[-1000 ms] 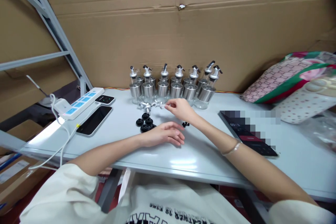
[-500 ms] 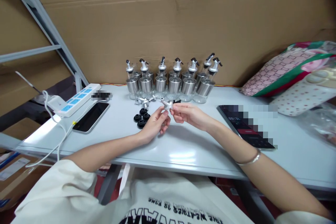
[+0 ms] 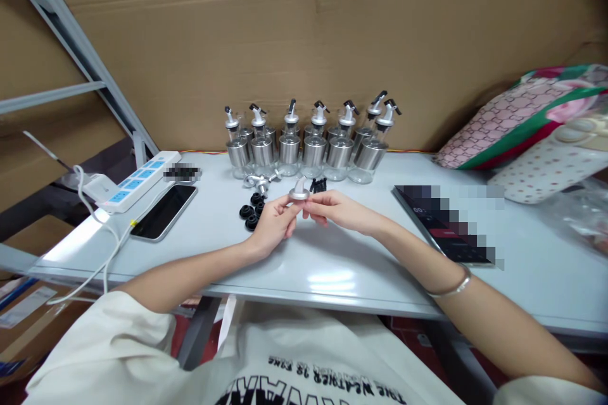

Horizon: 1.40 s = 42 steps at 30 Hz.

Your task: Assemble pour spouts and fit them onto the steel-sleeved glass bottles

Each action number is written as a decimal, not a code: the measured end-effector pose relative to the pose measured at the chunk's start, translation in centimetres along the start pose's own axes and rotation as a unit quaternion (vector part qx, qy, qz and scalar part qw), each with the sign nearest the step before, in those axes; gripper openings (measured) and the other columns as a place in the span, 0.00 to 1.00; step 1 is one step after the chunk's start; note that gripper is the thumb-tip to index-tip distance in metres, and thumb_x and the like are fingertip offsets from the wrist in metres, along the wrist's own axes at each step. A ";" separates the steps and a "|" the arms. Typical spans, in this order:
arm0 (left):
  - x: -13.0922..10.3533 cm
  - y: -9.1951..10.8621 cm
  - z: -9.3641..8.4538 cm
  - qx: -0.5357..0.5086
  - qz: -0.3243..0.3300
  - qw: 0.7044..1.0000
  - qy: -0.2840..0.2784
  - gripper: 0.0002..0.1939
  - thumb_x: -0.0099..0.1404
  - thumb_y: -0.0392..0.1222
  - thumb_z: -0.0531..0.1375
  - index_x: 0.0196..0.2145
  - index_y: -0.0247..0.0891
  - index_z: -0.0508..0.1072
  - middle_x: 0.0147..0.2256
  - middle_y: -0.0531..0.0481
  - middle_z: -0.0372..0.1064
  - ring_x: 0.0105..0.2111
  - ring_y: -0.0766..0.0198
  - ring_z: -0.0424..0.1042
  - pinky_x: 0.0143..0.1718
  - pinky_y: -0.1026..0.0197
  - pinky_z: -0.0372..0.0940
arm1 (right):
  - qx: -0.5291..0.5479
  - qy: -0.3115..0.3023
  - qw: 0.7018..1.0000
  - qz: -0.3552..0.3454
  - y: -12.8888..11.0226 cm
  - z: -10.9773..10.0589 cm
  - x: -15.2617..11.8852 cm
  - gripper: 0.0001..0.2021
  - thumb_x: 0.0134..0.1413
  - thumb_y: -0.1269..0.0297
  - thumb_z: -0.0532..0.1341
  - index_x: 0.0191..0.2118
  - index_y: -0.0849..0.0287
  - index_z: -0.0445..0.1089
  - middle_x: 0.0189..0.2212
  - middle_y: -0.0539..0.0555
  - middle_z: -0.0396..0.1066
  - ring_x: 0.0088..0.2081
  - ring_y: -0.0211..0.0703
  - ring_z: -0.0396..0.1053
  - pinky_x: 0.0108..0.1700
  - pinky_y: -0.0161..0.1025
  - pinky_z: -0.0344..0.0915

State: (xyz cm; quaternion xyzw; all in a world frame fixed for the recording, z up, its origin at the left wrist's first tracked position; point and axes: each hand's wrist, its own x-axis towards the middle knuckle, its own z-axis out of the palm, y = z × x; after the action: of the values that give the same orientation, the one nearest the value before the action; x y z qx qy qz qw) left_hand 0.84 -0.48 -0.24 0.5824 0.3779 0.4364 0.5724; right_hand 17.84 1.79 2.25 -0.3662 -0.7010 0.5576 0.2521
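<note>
Head view: clamped on the rim of a silver pourer top (image 3: 299, 190), fingertips of left hand (image 3: 275, 223) at its left edge and of right hand (image 3: 341, 211) at its right, close together beneath; contact on the underside partly hidden. Spout upward, disc nearly level, raised over a pale table (image 3: 332, 266). Just behind the pourer top and slightly to its right, a cluster of small black pieces (image 3: 318, 185). To the left of the pourer top and a little behind, loose silver pieces (image 3: 261, 185) in a heap; also to its left, but nearer the camera, a group of ridged black stoppers (image 3: 246, 211). Beyond the pourer top, a row of upright glass bottles (image 3: 315, 153) with steel bands, silver spouts and black levers, more bottles showing through behind. Well to the left of the pourer top, a dark-screened phone (image 3: 164, 212), and past it a white power strip (image 3: 145, 181) with blue socket panels. Well to the right of the pourer top, a tablet (image 3: 437, 221) lying flat, partly masked by blocks. Farther right of it, a pink patterned bag (image 3: 503, 120). Far behind the pourer top, a cardboard wall (image 3: 285, 44).
</note>
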 end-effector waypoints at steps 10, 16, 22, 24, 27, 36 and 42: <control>0.0 -0.3 0.2 -0.004 -0.040 0.998 -0.053 0.22 0.59 0.55 0.57 0.39 0.31 0.71 0.12 0.59 0.59 0.12 0.74 0.55 0.18 0.70 0.51 | -0.035 0.197 0.973 -0.112 -0.5 -0.9 0.1 0.14 0.47 0.52 0.61 0.32 0.59 0.68 0.27 0.51 0.67 0.28 0.36 0.60 0.33 0.36 0.58; -0.1 -0.3 0.2 -0.007 -0.054 0.993 -0.103 0.19 0.59 0.52 0.58 0.35 0.31 0.72 0.13 0.58 0.61 0.14 0.74 0.57 0.20 0.69 0.53 | -0.056 0.228 0.967 -0.099 -0.3 -1.1 0.2 0.15 0.45 0.52 0.63 0.26 0.60 0.68 0.21 0.49 0.64 0.25 0.36 0.59 0.30 0.35 0.57; 0.1 -0.3 0.2 -0.023 -0.053 0.994 -0.094 0.20 0.57 0.54 0.60 0.35 0.31 0.72 0.14 0.58 0.61 0.15 0.73 0.59 0.21 0.68 0.54 | -0.025 0.208 0.972 -0.101 -0.3 -1.0 0.2 0.14 0.45 0.54 0.63 0.29 0.61 0.69 0.24 0.50 0.68 0.28 0.37 0.64 0.33 0.37 0.61; 0.2 -0.5 0.1 -0.028 -0.056 0.993 -0.100 0.23 0.57 0.57 0.60 0.35 0.30 0.72 0.14 0.57 0.62 0.15 0.73 0.59 0.21 0.68 0.55 | -0.022 0.209 0.972 -0.105 -0.3 -0.9 0.2 0.14 0.45 0.54 0.64 0.29 0.61 0.70 0.24 0.51 0.69 0.28 0.37 0.65 0.34 0.37 0.62; 0.4 -0.8 -0.1 -0.032 -0.068 0.990 -0.123 0.28 0.57 0.62 0.57 0.36 0.29 0.72 0.17 0.55 0.64 0.16 0.72 0.61 0.22 0.67 0.57 | -0.025 0.212 0.971 -0.112 -0.3 -0.8 0.1 0.13 0.44 0.55 0.64 0.29 0.62 0.70 0.24 0.51 0.69 0.28 0.37 0.65 0.33 0.37 0.62; 0.7 -1.3 -0.3 -0.024 -0.073 0.980 -0.183 0.24 0.61 0.58 0.56 0.36 0.30 0.71 0.19 0.53 0.67 0.20 0.71 0.65 0.26 0.65 0.59 | -0.088 0.225 0.963 -0.121 -0.5 -0.5 -0.1 0.10 0.47 0.58 0.62 0.29 0.62 0.71 0.25 0.52 0.71 0.27 0.37 0.65 0.32 0.36 0.61; 0.7 -1.3 -0.4 -0.022 -0.059 0.980 -0.190 0.20 0.63 0.54 0.56 0.34 0.30 0.72 0.20 0.53 0.66 0.20 0.72 0.64 0.26 0.65 0.58 | -0.127 0.215 0.960 -0.128 -0.6 -0.7 -0.2 0.12 0.50 0.56 0.59 0.30 0.62 0.71 0.26 0.53 0.73 0.28 0.39 0.67 0.33 0.36 0.62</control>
State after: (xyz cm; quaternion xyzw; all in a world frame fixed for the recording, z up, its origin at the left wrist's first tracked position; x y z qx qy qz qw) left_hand 0.81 0.38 -1.54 0.6185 0.2856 0.2914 0.6715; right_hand 18.40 1.99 3.04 -0.4138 -0.7361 0.3354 0.4177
